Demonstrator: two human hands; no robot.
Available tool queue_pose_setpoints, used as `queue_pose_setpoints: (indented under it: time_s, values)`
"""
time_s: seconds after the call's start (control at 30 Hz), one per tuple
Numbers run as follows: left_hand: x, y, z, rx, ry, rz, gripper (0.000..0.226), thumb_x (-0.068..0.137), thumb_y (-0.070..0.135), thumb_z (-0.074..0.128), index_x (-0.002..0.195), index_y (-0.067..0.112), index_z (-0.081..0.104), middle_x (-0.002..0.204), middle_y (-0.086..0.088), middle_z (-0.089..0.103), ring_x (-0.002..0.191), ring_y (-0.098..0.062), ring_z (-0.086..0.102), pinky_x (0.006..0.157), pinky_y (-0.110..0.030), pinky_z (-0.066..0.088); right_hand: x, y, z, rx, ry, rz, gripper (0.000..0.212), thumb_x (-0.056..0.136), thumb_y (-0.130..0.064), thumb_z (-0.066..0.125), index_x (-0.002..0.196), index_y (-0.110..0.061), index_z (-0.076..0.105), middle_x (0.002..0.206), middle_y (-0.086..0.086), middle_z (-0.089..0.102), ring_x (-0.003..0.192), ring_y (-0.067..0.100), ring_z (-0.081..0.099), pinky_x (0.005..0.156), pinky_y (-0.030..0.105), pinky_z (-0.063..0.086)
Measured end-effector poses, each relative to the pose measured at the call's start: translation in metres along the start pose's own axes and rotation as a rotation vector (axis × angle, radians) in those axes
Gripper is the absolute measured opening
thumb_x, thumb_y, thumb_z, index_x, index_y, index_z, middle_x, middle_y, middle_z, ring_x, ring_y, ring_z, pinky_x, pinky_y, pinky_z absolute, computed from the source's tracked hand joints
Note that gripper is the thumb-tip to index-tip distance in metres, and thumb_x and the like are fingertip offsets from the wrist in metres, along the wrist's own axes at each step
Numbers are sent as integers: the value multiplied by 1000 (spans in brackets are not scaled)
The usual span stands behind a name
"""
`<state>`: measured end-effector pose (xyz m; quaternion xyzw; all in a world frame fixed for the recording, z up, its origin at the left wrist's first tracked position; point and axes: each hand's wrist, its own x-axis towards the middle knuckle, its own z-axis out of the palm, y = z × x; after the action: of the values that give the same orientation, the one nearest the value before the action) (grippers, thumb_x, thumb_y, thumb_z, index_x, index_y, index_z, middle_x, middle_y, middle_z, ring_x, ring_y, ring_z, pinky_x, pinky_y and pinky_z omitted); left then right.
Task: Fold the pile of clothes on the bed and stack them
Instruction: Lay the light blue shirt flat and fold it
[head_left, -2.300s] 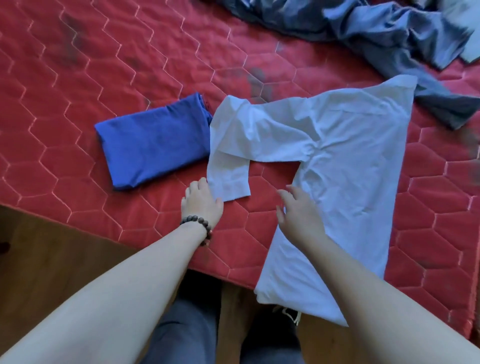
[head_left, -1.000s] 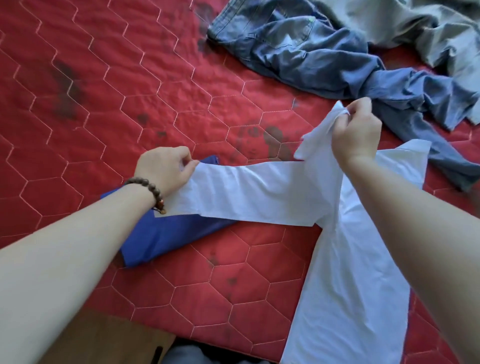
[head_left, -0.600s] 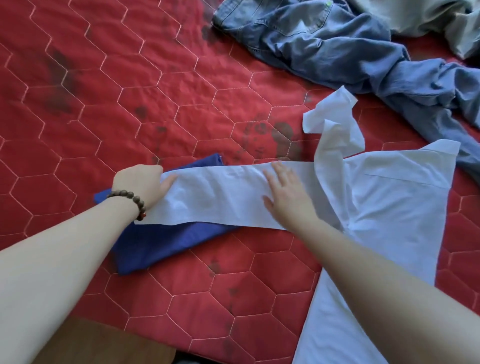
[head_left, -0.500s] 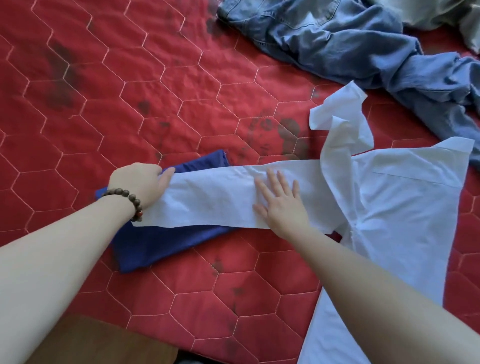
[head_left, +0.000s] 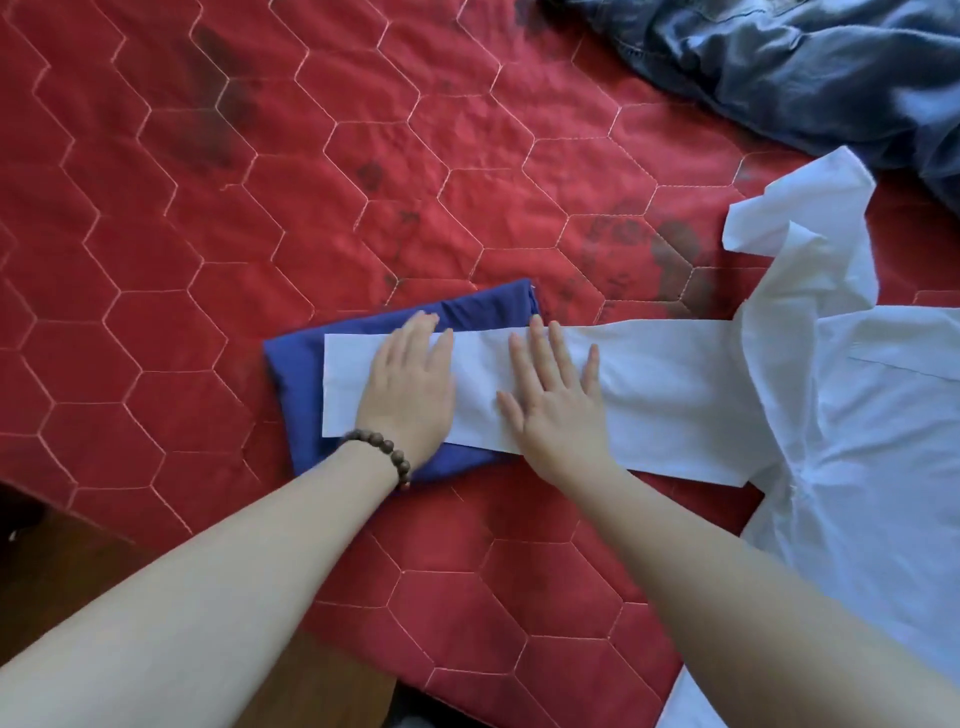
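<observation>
White shirt (head_left: 841, 415), light and limp, is best pinched at the sleeve cuff; sleeve (head_left: 665, 400) is pressed flat by both spread hands (head_left: 410, 384) (head_left: 558, 400).

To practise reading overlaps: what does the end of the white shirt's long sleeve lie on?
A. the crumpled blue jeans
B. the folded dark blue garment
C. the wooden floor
B: the white shirt's long sleeve runs left over the folded dark blue garment, with both hands flat on it.
</observation>
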<state>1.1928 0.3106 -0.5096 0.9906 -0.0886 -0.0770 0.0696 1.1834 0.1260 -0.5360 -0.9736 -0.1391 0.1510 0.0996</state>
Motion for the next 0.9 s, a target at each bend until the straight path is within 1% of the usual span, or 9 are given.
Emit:
queue_pose_setpoints:
  time_s: [0.07,0.17,0.33,0.43,0.53,0.63,0.73,0.8,0.9]
  values:
    - [-9,19,19,-35,-110,42,58,91,26,29,142,1,40,147,-19,41,138,-32,39,113,-43,28,7,-25,14,-25,-9,-75,60,97,-38,31,152,-13,27,161,9,16,149,25,9,115,62,3]
    - [-16,16,44,-63,-156,-96,62,95,41,19,151,16,12,160,-10,17,148,-27,15,119,-48,14,11,-31,27,-6,22,-98,59,97,-34,36,151,-12,30,160,6,18,149,22,10,115,62,3]
    - [-20,11,58,58,-143,-155,73,93,61,19,154,23,12,162,-6,9,148,-35,6,115,-59,4,-11,40,22,-28,29,38,58,98,-47,26,152,-26,18,161,4,15,148,23,13,117,56,3]
    - [-20,16,58,68,-146,-200,72,92,62,19,154,26,12,162,-5,7,147,-39,4,113,-65,4,-26,96,11,-75,-49,199,59,96,-51,14,151,-34,2,160,-5,-6,149,19,-4,117,51,-11]
    - [-21,15,56,62,-169,-211,72,91,63,17,154,28,10,163,-3,4,147,-40,2,112,-66,5,-37,135,-3,12,-81,484,58,100,-49,19,153,-35,0,162,-3,-8,149,24,0,117,45,1]
    - [-18,18,50,54,-218,-246,73,90,63,12,153,30,4,163,0,-2,148,-36,-4,113,-65,3,-43,134,-17,69,20,563,62,98,-42,24,153,-14,19,159,15,18,143,36,23,115,46,20]
    - [-12,26,37,23,-244,-304,68,95,59,17,154,28,8,163,1,-6,148,-30,-10,114,-63,2,-43,109,-34,148,124,202,51,94,-27,42,138,-3,48,152,22,31,140,38,31,112,54,30]
    - [-7,34,27,-20,-230,-309,64,99,51,29,155,24,14,163,-2,-4,148,-27,-11,114,-62,1,-30,106,-59,138,333,83,45,92,-27,50,133,-8,54,152,20,32,143,34,26,116,51,22]
    - [4,45,12,-86,-134,-251,62,97,43,35,152,16,27,162,-9,11,149,-29,-2,114,-62,4,9,131,-107,138,527,395,65,88,-36,59,145,-10,38,156,23,19,146,36,14,118,50,11]
